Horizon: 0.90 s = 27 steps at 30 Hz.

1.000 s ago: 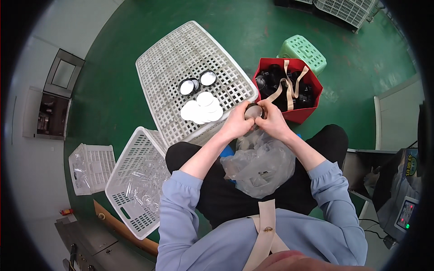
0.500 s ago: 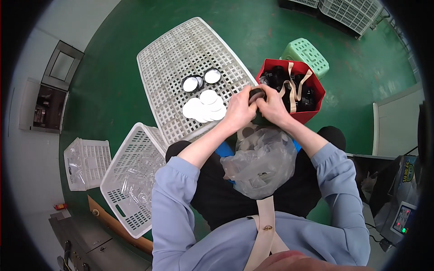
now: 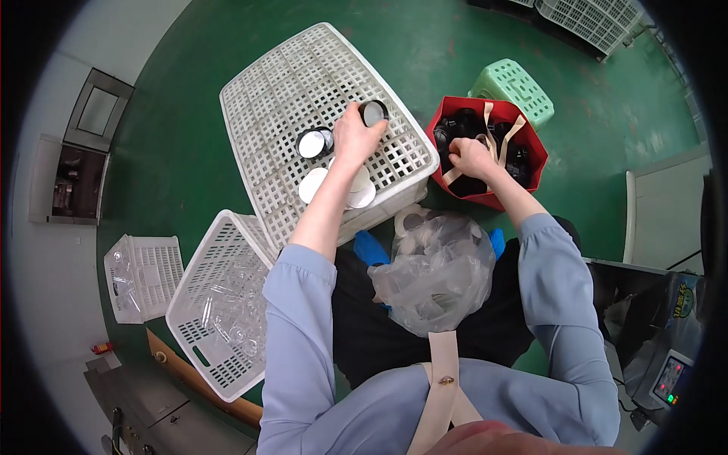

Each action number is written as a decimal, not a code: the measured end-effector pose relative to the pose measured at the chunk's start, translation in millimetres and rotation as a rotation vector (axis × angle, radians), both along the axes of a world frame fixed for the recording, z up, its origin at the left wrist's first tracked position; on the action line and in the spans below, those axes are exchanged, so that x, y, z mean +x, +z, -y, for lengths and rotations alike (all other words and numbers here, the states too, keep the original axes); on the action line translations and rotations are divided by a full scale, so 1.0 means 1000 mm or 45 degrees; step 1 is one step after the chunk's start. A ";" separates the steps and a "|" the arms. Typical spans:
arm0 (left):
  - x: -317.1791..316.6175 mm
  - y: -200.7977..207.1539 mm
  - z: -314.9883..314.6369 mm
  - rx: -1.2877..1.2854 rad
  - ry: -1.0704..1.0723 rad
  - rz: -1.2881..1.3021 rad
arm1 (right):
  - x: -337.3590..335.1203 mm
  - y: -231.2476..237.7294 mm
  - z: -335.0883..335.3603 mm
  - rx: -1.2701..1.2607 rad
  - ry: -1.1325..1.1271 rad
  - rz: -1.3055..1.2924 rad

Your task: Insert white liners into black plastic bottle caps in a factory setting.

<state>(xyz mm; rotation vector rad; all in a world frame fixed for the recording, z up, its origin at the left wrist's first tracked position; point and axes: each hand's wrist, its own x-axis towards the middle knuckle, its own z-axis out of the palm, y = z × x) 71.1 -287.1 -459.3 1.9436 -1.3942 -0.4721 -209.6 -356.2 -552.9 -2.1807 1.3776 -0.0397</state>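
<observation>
My left hand point(image 3: 356, 138) is closed on a black round lid point(image 3: 374, 114) with a pale inside, at the upturned white crate's top. Beside it lie black lids with white discs inside point(image 3: 311, 144), partly overlapping. Loose flat white discs point(image 3: 362, 191) are spread nearer me, partly hidden by my left forearm. To the right, my right hand point(image 3: 472, 158) reaches into the red bag point(image 3: 489, 199) of black lids, fingers curled down. What those fingers pinch, if anything, is hidden. A clear plastic bag point(image 3: 444, 280) with pale discs showing at its opening rests between my legs.
The upturned white slatted crate point(image 3: 280, 83) serves as a work surface. A white basket of clear plastic containers point(image 3: 205, 353) stands to its left, a smaller white basket point(image 3: 163, 273) farther left. Behind the red bag sits a green stool point(image 3: 512, 91). A machine with a lit panel point(image 3: 671, 379) is at right.
My hands were together at the crate's near right corner around a black lid. Now they are apart: the left has moved onto the crate with a lid, the right into the red bag.
</observation>
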 end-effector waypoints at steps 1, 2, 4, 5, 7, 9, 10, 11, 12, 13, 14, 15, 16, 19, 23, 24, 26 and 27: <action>0.004 0.006 -0.002 -0.026 0.003 0.113 | -0.001 -0.006 -0.007 -0.099 0.061 -0.064; 0.007 0.012 -0.006 0.022 -0.008 0.102 | -0.001 -0.010 -0.011 -0.199 0.122 -0.126; 0.017 0.022 -0.013 0.032 -0.037 0.240 | -0.002 -0.010 -0.013 -0.099 0.112 -0.253; 0.020 0.026 -0.022 -0.063 0.018 0.412 | -0.002 -0.010 -0.014 -0.002 0.100 -0.387; 0.029 0.043 -0.038 0.063 0.047 0.428 | -0.003 -0.008 -0.020 0.070 0.097 -0.416; 0.027 0.048 -0.057 0.116 0.020 0.399 | -0.012 -0.019 -0.028 -0.084 0.095 -0.440; 0.025 0.047 -0.064 0.206 -0.046 0.428 | -0.014 -0.025 -0.027 -0.086 0.102 -0.439; 0.023 0.046 -0.069 0.295 -0.112 0.455 | -0.018 -0.029 -0.025 -0.091 0.096 -0.438; 0.023 0.043 -0.076 0.302 -0.127 0.461 | -0.019 -0.029 -0.026 -0.106 0.098 -0.381; 0.023 0.041 -0.081 0.300 -0.120 0.462 | -0.020 -0.028 -0.027 -0.120 0.099 -0.325; 0.022 0.039 -0.085 0.336 -0.119 0.581 | -0.021 -0.029 -0.031 -0.125 0.104 -0.324; 0.022 0.038 -0.088 0.369 -0.115 0.704 | -0.021 -0.027 -0.039 -0.224 0.120 -0.200; 0.023 0.036 -0.091 0.475 -0.127 0.702 | -0.019 -0.024 -0.044 -0.323 0.136 -0.075; 0.025 0.028 -0.092 0.517 -0.119 0.633 | -0.011 -0.027 -0.049 -0.341 0.117 -0.122; 0.018 0.020 -0.084 0.331 -0.037 0.607 | -0.026 -0.036 -0.037 -0.442 -0.047 -0.256; 0.022 0.022 -0.089 0.262 -0.004 0.599 | -0.024 -0.030 -0.040 -0.873 0.033 -0.113; 0.016 0.033 -0.086 0.060 0.034 0.572 | -0.032 -0.012 -0.024 -0.769 -0.241 -0.042; 0.021 0.037 -0.092 -0.121 0.109 0.556 | -0.021 0.019 -0.027 -0.716 -0.285 -0.013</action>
